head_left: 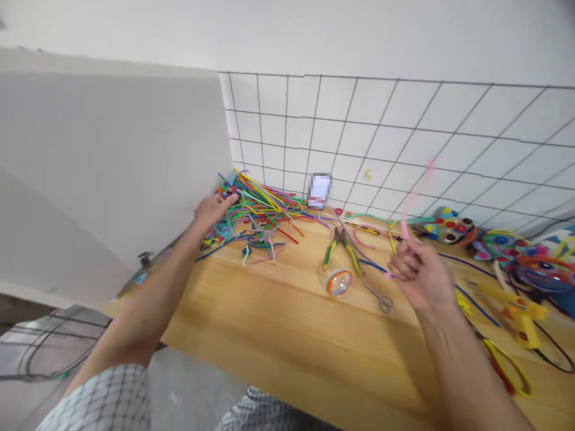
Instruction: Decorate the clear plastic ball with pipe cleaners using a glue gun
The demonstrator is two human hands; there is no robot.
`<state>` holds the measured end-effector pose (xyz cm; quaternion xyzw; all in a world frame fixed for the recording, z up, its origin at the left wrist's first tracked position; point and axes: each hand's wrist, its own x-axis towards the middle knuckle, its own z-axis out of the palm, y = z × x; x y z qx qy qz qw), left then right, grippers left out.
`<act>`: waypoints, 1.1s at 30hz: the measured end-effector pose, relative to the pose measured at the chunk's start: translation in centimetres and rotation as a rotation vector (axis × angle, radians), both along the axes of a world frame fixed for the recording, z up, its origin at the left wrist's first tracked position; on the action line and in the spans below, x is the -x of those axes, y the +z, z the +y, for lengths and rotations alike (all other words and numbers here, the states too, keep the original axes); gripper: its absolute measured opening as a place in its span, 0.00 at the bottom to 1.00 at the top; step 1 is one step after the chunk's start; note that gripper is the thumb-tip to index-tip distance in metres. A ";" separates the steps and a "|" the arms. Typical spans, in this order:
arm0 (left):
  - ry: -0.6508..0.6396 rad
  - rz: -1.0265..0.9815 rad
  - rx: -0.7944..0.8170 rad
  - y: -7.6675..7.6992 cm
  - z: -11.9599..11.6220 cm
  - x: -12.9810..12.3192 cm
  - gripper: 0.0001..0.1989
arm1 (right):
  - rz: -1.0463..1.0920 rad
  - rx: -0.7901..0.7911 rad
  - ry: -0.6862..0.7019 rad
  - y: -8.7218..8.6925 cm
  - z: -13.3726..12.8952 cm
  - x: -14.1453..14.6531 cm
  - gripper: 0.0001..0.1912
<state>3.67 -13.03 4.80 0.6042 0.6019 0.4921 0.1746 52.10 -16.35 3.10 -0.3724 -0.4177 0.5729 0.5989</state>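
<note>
My right hand (415, 269) is closed round a pink pipe cleaner (405, 218), whose upper end sticks up, blurred, in front of the wire grid. At the far left of the wooden table, my left hand (218, 209) reaches into a heap of colourful pipe cleaners (274, 206). Its fingertips are near a small dark and red item there, and whether they grip it is not clear. Between the hands lie green-and-yellow pliers (340, 245), a clear round piece with an orange rim (338, 282) and small scissors (381, 298).
A phone (319, 191) leans on the wire grid (345, 123). Decorated colourful pieces (451, 227) stand at the back right. A yellow glue gun (516, 314) and yellow-handled scissors (507, 365) lie right of my right forearm. A white panel (117, 167) borders the left side.
</note>
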 end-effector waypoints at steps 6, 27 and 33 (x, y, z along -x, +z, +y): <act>-0.120 0.003 -0.013 -2.0 -1.9 -6.4 0.15 | 0.121 0.133 0.162 1.1 -0.3 2.2 0.14; -0.978 -0.197 0.386 -4.1 -7.5 -27.3 0.21 | 0.193 0.133 0.177 1.0 -2.7 4.2 0.14; -0.844 -0.432 0.457 -3.5 -5.6 -26.7 0.19 | 0.156 -0.032 0.072 1.3 -2.2 3.5 0.11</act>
